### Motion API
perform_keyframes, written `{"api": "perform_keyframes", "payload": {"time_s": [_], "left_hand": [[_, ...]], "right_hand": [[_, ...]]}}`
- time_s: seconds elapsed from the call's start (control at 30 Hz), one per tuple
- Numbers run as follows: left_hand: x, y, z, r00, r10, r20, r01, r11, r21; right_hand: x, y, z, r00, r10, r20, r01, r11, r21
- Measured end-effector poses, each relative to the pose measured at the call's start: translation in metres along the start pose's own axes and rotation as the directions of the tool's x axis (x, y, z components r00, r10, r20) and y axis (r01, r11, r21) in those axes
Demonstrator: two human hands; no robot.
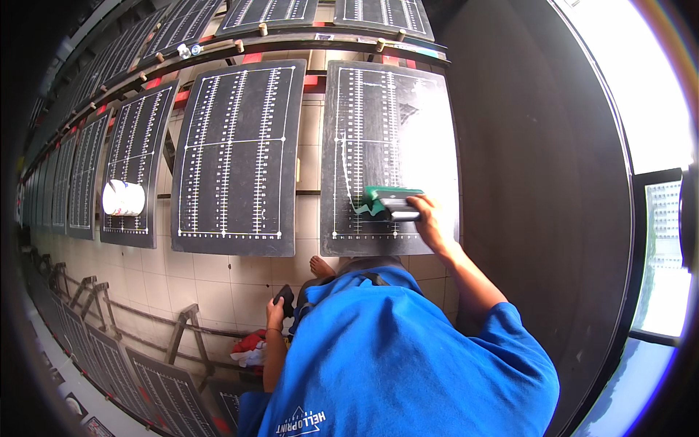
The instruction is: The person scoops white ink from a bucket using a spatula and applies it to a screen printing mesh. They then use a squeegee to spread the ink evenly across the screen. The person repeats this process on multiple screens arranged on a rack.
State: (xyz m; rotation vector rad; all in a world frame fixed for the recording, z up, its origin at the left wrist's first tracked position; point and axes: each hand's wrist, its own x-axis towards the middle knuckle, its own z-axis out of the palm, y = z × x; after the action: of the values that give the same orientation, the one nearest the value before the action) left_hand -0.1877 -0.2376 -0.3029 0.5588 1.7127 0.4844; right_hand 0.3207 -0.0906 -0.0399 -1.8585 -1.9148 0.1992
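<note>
My right hand (435,227) is closed around a squeegee (397,205) with a dark and silver handle and a green edge. It is pressed down on the near part of a black printing board (331,102) marked with white scale lines. Left of the squeegee, a thin whitish streak (347,175) runs down the board, and strong glare covers the board's right side. Low at my left side, my left hand (274,315) grips a small black object (285,296) whose kind I cannot make out.
Further marked boards (291,95) stand in a row to the left, with a white tub (124,198) on one. Behind runs a dark rail (328,42) with another row. A dark wall (539,160) rises at right. Cloths (251,348) lie by a lower frame (186,331).
</note>
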Motion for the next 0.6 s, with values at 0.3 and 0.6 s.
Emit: {"api": "perform_keyframes", "payload": {"time_s": [0.3,0.6], "left_hand": [[0.006,-0.004,0.008,1.0,-0.007,0.026,0.007,1.0,0.022],[-0.05,-0.003,-0.018,0.997,-0.07,-0.036,0.078,0.946,0.315]], "right_hand": [[-0.035,-0.052,-0.004,0.98,-0.029,0.195,0.061,0.986,-0.157],[0.06,0.037,0.052,0.999,-0.033,-0.025,0.028,0.983,-0.182]]}}
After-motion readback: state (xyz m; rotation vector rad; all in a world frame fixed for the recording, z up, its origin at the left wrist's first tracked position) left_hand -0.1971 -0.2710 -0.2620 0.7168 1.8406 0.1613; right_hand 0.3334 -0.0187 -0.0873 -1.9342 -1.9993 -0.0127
